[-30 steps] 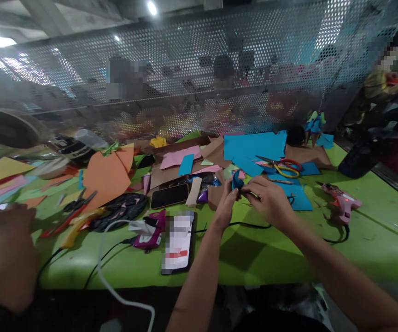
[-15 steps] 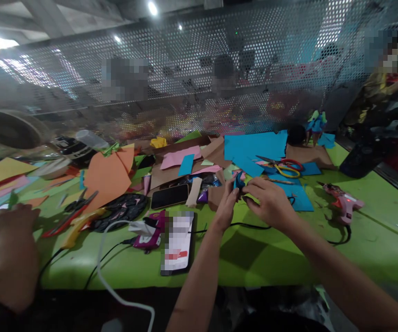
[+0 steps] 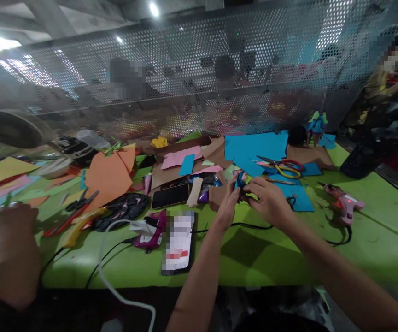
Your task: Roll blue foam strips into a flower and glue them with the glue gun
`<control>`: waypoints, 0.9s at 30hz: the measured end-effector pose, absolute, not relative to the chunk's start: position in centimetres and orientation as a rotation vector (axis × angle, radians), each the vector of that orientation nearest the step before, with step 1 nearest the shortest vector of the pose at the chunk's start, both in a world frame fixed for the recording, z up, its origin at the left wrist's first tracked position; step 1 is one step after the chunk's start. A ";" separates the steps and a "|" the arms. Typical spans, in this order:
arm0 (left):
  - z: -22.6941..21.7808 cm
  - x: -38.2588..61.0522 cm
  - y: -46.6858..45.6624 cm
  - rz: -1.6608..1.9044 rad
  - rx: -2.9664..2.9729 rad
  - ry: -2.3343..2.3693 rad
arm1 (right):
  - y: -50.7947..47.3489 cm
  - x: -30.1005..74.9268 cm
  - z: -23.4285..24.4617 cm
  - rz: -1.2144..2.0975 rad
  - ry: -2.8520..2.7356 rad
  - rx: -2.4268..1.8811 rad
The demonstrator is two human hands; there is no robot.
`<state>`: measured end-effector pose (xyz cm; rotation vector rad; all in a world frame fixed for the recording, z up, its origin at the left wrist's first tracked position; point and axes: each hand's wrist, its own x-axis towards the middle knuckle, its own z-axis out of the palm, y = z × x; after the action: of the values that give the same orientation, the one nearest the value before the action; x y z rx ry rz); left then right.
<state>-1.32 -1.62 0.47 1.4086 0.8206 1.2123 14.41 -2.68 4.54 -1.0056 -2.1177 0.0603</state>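
Note:
Between my two hands is a small curled blue paper piece (image 3: 240, 180), dark on its shaded side. My left hand (image 3: 227, 203) pinches it from the left, fingers pointing up. Closed around its lower right side are the fingertips of my right hand (image 3: 267, 198); they partly hide it. Just beyond lie blue paper sheets (image 3: 256, 146) and scissors (image 3: 290, 168) with red and yellow handles. A pink glue gun (image 3: 344, 202) with a lit red light rests to the right of my right hand.
A phone with a lit screen (image 3: 177, 244), a dark phone (image 3: 170, 197) and a purple tissue pack (image 3: 150, 233) lie left of my hands. A yellow-handled glue gun (image 3: 81, 228) sits near orange paper (image 3: 107, 173). Another person's arm (image 3: 14, 253) reaches in at left. Perforated metal panel (image 3: 185, 92) behind.
The blue paper piece has turned slightly and shows more of its curled top above my left fingers. Both hands stay in nearly the same place.

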 end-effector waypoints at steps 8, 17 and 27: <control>0.5 -1.4 -1.5 1.217 1.364 0.815 | -2.8 14.4 4.4 -0.030 -2.148 -1.029; 0.2 -1.5 -1.2 1.224 1.232 0.738 | -3.7 14.7 5.4 0.211 -2.051 -1.036; 0.4 -1.0 -0.9 1.274 1.041 0.695 | -3.5 15.3 5.3 0.363 -1.958 -0.989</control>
<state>-0.95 -0.94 0.39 1.0409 0.6950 1.2745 15.35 -3.52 5.30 -0.9892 -1.9583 0.3629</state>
